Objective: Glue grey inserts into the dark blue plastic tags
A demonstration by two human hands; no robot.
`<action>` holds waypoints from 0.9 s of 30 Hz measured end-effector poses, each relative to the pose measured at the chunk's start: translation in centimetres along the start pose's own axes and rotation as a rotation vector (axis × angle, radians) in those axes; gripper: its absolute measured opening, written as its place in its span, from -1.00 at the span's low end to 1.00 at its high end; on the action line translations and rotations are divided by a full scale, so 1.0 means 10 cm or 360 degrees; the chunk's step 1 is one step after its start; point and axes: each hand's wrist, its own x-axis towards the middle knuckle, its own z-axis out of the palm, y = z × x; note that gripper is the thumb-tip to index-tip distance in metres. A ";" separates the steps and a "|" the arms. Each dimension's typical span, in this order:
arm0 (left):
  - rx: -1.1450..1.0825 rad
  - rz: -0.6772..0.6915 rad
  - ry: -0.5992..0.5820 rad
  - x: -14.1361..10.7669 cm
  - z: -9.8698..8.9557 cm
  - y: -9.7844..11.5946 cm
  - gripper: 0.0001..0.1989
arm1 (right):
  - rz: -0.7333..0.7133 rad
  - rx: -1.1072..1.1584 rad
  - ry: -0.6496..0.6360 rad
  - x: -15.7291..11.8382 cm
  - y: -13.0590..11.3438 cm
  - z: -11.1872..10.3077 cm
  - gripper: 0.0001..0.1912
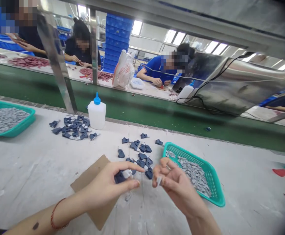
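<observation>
Left wrist: a red braided bracelet [56, 213] circles it.
Left hand [105, 182]: thumb and index finger spread, tips apart; the other fingers' grip is hidden.
Navy moulded part [119, 177]: in the gap behind those two tips, long axis apparently left to right; a whitish piece [127, 173] shows at its right end, toward the right hand; whether the two are joined, I cannot tell.
Right hand [176, 179]: thumb and finger pinch a small light-grey piece [158, 180].
Light-grey piece: right of the left fingertips, apart from them; stands roughly upright, slightly tilted, but its long axis is unclear. The right hand is nearer, holding it.
Cardboard sheet [100, 213]: partly beneath the left hand and forearm.
Right teal basket [219, 195]: just beyond the right hand, holding grey pieces.
Loose navy parts [142, 156]: scattered beyond and between the hands.
White bottle [97, 114]: farther left, upright, blue-capped.
Far bench: co-workers [157, 67] handling small parts.
</observation>
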 end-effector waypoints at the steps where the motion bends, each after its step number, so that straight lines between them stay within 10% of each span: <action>1: -0.0061 0.0006 -0.0015 -0.05 0.01 -0.02 -0.74 | 0.0051 0.0195 -0.0126 0.02 0.03 0.18 -0.56; 7: -0.0239 0.0008 0.0178 -0.36 -0.04 -0.24 -0.86 | 0.0297 0.0676 -0.0360 0.14 0.38 0.83 -0.63; 19: -0.0821 -0.0387 0.0611 -0.96 0.06 -0.74 -0.83 | 0.0171 0.0119 0.0195 -0.35 0.79 1.34 -0.78; 27: -0.1394 -0.0585 0.0461 -0.98 0.15 -0.84 -0.57 | -0.0834 -0.0997 0.0053 -0.40 0.77 1.25 -0.43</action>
